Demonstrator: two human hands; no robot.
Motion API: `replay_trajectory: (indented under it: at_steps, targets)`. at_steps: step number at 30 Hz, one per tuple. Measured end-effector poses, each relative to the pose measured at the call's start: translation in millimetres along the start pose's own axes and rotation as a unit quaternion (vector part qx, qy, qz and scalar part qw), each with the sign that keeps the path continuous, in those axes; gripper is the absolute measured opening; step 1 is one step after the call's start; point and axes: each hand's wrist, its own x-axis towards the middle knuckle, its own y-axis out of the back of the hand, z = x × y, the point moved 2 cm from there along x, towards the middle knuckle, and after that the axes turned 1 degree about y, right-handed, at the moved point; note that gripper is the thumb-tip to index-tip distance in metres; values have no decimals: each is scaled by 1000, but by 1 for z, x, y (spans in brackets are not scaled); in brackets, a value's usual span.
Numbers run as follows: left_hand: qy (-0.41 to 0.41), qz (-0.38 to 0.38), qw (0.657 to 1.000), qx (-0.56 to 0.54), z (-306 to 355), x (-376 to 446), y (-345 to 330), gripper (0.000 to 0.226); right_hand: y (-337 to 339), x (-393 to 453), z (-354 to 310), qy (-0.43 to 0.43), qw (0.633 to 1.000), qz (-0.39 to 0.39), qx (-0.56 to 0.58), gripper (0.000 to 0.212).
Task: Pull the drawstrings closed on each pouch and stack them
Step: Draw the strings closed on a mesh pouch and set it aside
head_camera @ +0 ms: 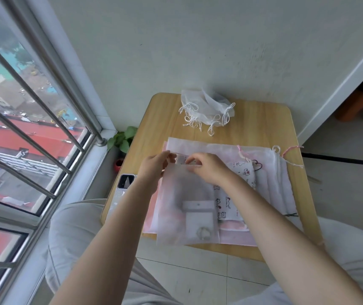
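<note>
Head cam's looking down at your small light-wood table with rounded corners (262,126), pushed up against the white wall next to a barred window (33,119). Biggest thing on it is the flat spread of sheer pink and white drawstring pouches (270,179) covering most of the near half, their cords trailing off the right edge. On top of that, toward you, is the frosted translucent white pouch (176,216) you're working on, with a pale card and a ring-shaped bit showing through it. Its bottom edge hangs a little past the front of the table. At the far edge sits a heap of sheer white pouches with white cords (207,111), well apart from your hands. A cartoon-print white fabric pouch (237,190) lies just beside your right wrist, partly under the frosted one. Your left hand (154,170) has its fingers curled round the top left corner of the frosted pouch, and your right hand (209,170) is pinching the top edge just beside it. A phone with a glittery case (127,181) peeks out under your left forearm.
</note>
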Motion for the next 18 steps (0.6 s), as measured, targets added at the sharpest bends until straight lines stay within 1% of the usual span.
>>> replay_trajectory:
  at_steps: [1, 2, 3, 5, 7, 9, 11, 13, 15, 18]
  targets:
    - [19, -14, 995, -97, -2, 1, 2, 22, 0, 0, 2, -4, 1000, 9, 3, 18]
    - [38, -28, 981, -187, -2, 1, 4, 22, 1, 0, 4, -11, 1000, 15, 10, 17]
    - [53, -30, 965, -254, -4, 2, 8, 20, 0, 0, 6, -21, 1000, 18, 14, 18]
    - [70, -7, 943, -325, -8, 5, 14, 15, -1, -2, 13, -42, 999, 22, 24, 31]
    - [79, 10, 926, -369, -14, 7, 18, 15, -3, -4, 15, -59, 997, 31, 34, 46]
    - [76, 13, 912, -402, -19, 9, 20, 21, -2, -7, 18, -72, 995, 51, 36, 50]
    - [75, 24, 906, -416, -20, 10, 24, 23, 3, -10, 24, -88, 993, 70, 31, 50]
    - [77, 40, 903, -421, -20, 10, 30, 22, 8, -12, 31, -109, 991, 72, 26, 44]
    - [78, 47, 907, -412, -20, 8, 33, 21, 11, -11, 35, -125, 989, 71, 43, 38]
    - [74, 64, 929, -358, -21, 5, 31, 15, 10, -10, 34, -120, 986, 67, 95, 38]
